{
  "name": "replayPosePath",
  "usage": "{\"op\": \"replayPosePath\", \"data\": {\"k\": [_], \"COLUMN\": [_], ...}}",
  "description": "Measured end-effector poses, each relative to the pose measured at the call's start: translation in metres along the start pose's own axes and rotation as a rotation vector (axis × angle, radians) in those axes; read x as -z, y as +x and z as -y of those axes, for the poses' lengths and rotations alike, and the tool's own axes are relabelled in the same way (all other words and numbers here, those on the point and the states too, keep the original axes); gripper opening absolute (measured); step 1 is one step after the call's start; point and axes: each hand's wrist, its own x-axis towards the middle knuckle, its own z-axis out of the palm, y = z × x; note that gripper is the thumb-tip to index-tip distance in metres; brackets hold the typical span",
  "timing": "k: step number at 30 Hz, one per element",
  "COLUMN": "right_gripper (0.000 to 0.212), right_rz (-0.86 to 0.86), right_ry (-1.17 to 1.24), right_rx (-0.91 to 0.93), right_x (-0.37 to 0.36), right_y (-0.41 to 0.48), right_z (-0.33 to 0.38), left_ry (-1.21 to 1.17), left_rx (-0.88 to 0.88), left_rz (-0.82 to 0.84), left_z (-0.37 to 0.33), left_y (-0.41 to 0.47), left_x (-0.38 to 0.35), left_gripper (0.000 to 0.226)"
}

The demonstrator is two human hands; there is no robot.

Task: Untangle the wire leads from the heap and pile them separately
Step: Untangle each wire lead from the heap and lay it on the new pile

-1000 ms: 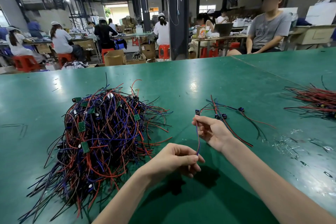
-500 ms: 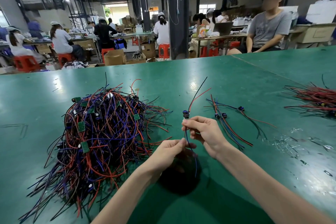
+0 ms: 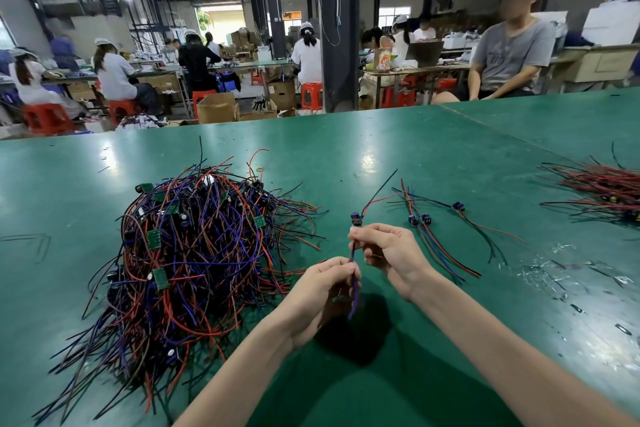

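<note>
Green table top (image 3: 346, 156): glossy and wide, taken from the head camera; all of the job lies on it.
Heap (image 3: 194, 253): a big knot of red, blue and black wire leads left of centre, with small green circuit boards (image 3: 153, 238) and dark connectors caught in it. Loose ends fan out toward the near edge.
Held lead (image 3: 354, 298): one blue-and-red lead lifted off the table between both hands, just right of the heap and clear of it. It runs roughly upright, and its lower end hangs free below the left hand.
Connector (image 3: 355, 218): a small dark-blue plug at the top of that lead, just above the right hand's fingertips. A black wire and a red wire rise from it, up and to the right.
Left hand (image 3: 322, 288): fingers curled, thumb and fingertips pinching the lower part of the lead.
Right hand (image 3: 391, 253): curled as well, thumb and forefinger nipping the lead right under the connector.
Sorted pile (image 3: 420, 220): a few leads lying loosely together to the right of the hands, three blue plugs showing — well apart from the heap.
Red bundle (image 3: 602, 191): another batch of mostly red wires at the far right, partly cut off by the frame edge.
Scraps (image 3: 554, 274): pale flecks and bits scattered on the table at the near right.
Room behind: a seated person in a grey T-shirt (image 3: 512, 55) beyond the table on the right, and other workers on red stools (image 3: 311, 94) at benches. A dark pillar (image 3: 337, 45) stands mid-room, with a cardboard box (image 3: 216, 107) on the floor.
</note>
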Motion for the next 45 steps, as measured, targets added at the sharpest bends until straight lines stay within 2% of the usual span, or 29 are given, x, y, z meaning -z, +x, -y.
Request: {"op": "replayPosePath", "data": {"k": [4,10,13,19,25,31,37,39,45], "right_gripper": [0.016,0.017,0.017,0.015,0.011,0.01,0.012,0.011,0.01], "right_rz": [-0.052,-0.198,-0.221,-0.226,-0.195,-0.119,-0.081,-0.106,-0.181], "right_ry": [0.0,0.0,-0.029,0.0,0.161,-0.026,0.05,-0.049,-0.795], "right_rx": [0.013,0.041,0.051,0.034,-0.132,0.005,0.067,0.094,-0.026], "right_x": [0.004,0.023,0.028,0.028,0.029,0.026,0.039,0.052,0.079], "right_y": [0.006,0.02,0.026,0.031,0.03,0.024,0.026,0.03,0.048], "right_z": [0.001,0.003,0.003,0.003,0.007,0.012,0.036,0.046,0.04], "left_ry": [0.076,0.14,0.177,0.192,0.241,0.289,0.188,0.168,0.168], "left_rx": [-0.004,0.028,0.021,0.014,-0.007,0.011,0.053,0.047,0.048], "left_rz": [0.035,0.173,0.169,0.135,0.145,0.176,0.095,0.066,0.012], "left_z": [0.001,0.011,0.01,0.005,0.002,-0.002,0.002,0.002,0.002], "left_y": [-0.003,-0.003,-0.002,-0.005,-0.009,-0.012,-0.008,-0.007,-0.003], "left_x": [-0.007,-0.014,-0.012,-0.01,-0.013,-0.012,-0.013,-0.011,-0.011], "left_gripper": [0.033,0.034,0.036,0.052,0.042,0.045,0.05,0.052,0.054]}}
